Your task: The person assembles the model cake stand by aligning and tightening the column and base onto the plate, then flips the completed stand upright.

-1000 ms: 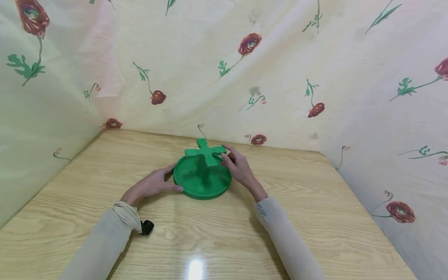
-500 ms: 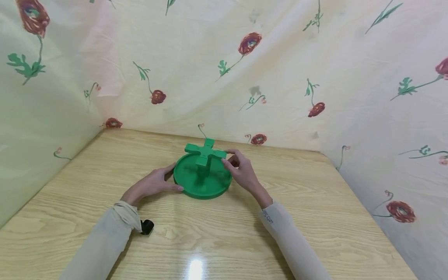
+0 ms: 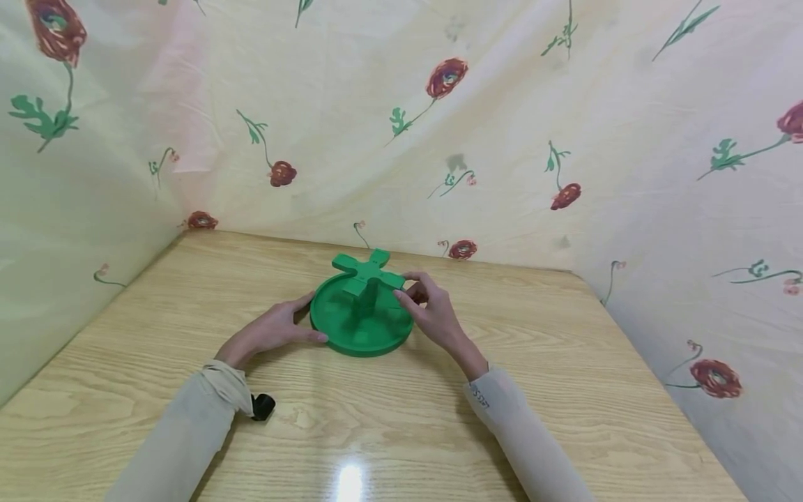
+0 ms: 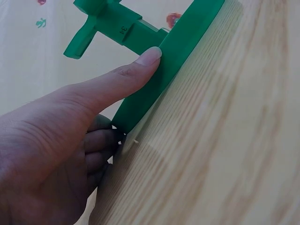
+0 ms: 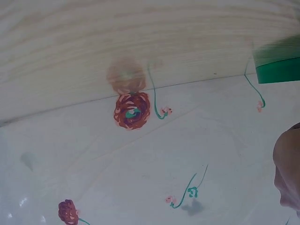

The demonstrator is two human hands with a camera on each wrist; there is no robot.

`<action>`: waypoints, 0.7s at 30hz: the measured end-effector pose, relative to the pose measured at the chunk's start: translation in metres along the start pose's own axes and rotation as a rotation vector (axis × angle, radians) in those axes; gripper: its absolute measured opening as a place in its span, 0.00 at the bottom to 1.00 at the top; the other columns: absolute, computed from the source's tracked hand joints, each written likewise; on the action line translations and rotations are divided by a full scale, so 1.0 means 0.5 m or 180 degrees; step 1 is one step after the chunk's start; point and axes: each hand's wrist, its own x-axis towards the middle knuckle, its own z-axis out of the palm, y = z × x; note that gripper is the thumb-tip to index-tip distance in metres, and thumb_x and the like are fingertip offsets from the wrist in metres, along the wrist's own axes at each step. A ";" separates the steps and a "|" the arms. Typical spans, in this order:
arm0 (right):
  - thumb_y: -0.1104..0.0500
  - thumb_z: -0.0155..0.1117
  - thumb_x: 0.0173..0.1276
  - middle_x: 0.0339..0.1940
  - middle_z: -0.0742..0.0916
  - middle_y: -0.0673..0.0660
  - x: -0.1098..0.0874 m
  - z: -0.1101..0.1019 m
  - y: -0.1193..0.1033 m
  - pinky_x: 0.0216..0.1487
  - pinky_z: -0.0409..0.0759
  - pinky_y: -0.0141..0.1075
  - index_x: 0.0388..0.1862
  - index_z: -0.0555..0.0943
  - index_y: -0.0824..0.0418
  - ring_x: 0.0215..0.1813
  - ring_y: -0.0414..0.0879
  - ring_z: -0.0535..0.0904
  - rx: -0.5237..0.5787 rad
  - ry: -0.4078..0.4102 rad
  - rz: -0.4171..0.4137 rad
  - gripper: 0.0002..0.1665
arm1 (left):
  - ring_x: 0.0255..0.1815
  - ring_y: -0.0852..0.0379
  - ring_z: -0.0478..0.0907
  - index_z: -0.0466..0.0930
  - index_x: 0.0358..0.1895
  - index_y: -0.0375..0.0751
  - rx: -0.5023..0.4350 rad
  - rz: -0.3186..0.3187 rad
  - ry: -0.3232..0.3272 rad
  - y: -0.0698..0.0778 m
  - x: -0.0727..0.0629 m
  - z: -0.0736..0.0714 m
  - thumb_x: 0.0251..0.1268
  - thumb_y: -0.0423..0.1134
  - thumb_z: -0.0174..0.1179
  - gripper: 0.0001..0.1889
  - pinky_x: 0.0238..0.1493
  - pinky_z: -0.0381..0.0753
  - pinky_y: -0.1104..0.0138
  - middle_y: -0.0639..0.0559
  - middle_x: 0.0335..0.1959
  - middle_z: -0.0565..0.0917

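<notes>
A round green tray with a raised rim (image 3: 360,351) lies on the wooden table, a green post (image 3: 364,305) rising from its middle. On top of the post sits a green cross-shaped piece (image 3: 369,270) with blocky arms. My left hand (image 3: 276,328) holds the tray's left edge. In the left wrist view its thumb (image 4: 126,75) presses the rim and the other fingers curl against the edge behind. At the cross's right arm, my right hand (image 3: 433,314) has thumb and index finger around the arm's end. Only part of that hand (image 5: 288,168) shows in the right wrist view.
The wood-grain table (image 3: 564,390) stretches to both sides. A flower-print cloth (image 3: 351,125) hangs behind the table and along its sides. A small black object (image 3: 263,406) sits by the left sleeve cuff.
The cross-shaped piece has turned clockwise as seen from above. My right hand has shifted slightly toward me with its right arm. The left hand has stayed at the tray's edge.
</notes>
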 end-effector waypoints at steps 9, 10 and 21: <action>0.72 0.64 0.73 0.33 0.86 0.66 -0.008 0.005 -0.006 0.38 0.81 0.38 0.59 0.76 0.78 0.33 0.56 0.81 -0.0016 0.0044 -0.0059 0.18 | 0.82 0.38 0.48 0.47 0.84 0.36 0.0035 -0.0038 -0.0003 -0.001 -0.001 0.000 0.60 0.57 0.75 0.59 0.76 0.56 0.43 0.36 0.82 0.54; 0.73 0.64 0.73 0.33 0.86 0.66 -0.009 0.006 -0.005 0.38 0.81 0.38 0.58 0.76 0.78 0.33 0.56 0.82 -0.0013 0.0053 -0.0091 0.18 | 0.82 0.38 0.48 0.47 0.84 0.36 0.0035 -0.0038 -0.0004 -0.001 0.000 0.000 0.60 0.57 0.75 0.59 0.76 0.56 0.43 0.36 0.82 0.54; 0.75 0.66 0.70 0.32 0.86 0.66 -0.011 0.012 -0.010 0.35 0.80 0.33 0.54 0.77 0.80 0.31 0.56 0.81 0.0064 0.0103 -0.0318 0.16 | 0.82 0.38 0.48 0.47 0.84 0.35 0.0030 -0.0011 0.0003 -0.001 -0.001 0.001 0.61 0.57 0.75 0.59 0.77 0.56 0.43 0.35 0.82 0.54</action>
